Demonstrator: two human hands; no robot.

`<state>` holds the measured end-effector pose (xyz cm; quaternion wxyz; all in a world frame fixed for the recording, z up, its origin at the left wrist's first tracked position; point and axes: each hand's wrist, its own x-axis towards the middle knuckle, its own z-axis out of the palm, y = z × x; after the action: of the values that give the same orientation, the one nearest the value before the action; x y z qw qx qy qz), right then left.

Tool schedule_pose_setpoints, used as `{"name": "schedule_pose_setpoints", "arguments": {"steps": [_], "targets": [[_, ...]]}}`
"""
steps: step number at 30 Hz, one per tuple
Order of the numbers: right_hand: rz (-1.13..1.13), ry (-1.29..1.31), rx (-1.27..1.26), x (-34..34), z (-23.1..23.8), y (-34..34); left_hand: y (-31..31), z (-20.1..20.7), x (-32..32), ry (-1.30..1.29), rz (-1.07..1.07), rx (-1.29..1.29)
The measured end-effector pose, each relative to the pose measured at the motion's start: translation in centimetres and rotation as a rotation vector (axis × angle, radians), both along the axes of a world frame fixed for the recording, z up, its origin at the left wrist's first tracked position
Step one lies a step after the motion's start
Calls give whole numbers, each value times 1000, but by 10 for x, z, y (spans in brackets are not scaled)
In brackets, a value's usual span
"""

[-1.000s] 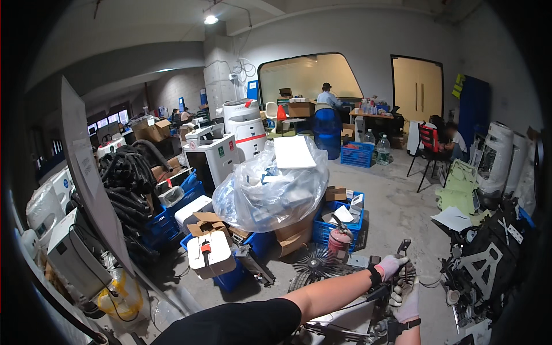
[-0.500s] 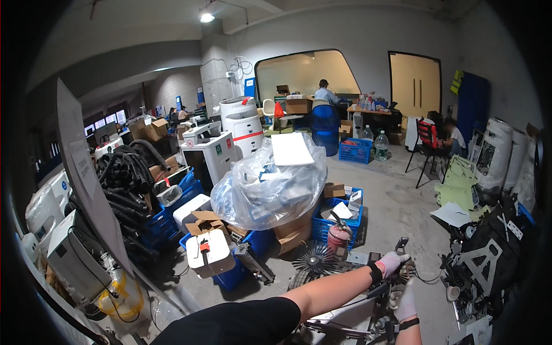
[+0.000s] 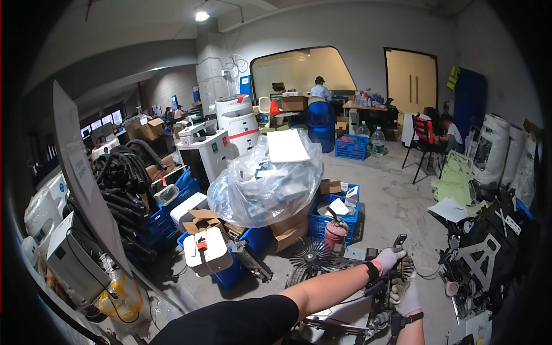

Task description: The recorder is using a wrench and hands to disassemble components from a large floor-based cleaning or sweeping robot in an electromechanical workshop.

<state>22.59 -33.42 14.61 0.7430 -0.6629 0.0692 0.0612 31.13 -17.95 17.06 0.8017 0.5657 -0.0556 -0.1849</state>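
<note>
Mid-handling: left hand (image 3: 390, 259) fingers clamped on dark handle (image 3: 398, 241) of small motor unit (image 3: 402, 270); right hand (image 3: 409, 296) cupping it, grip unclear. Unit low right, beside fan grille (image 3: 313, 256). Next likely needs steady hold.

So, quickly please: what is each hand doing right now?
Left hand: closed around a dark handle-like part.
Right hand: resting on the same machine; grip cannot be told.

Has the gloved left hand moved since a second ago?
No. The gloved left hand stays just right of the red fire extinguisher, on the black handle.
</note>
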Motion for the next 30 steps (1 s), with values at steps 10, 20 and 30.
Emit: {"name": "schedule_pose_setpoints", "arguments": {"steps": [10, 20, 30], "targets": [[-22, -276, -450, 4, -34, 6, 0, 5, 3, -93, 1, 221], [188, 360, 843, -18, -21, 2, -6, 17, -21, 133, -118, -149], [-229, -690, -1060, -25, 29, 26, 10, 10, -4, 75, -33, -106]]}}
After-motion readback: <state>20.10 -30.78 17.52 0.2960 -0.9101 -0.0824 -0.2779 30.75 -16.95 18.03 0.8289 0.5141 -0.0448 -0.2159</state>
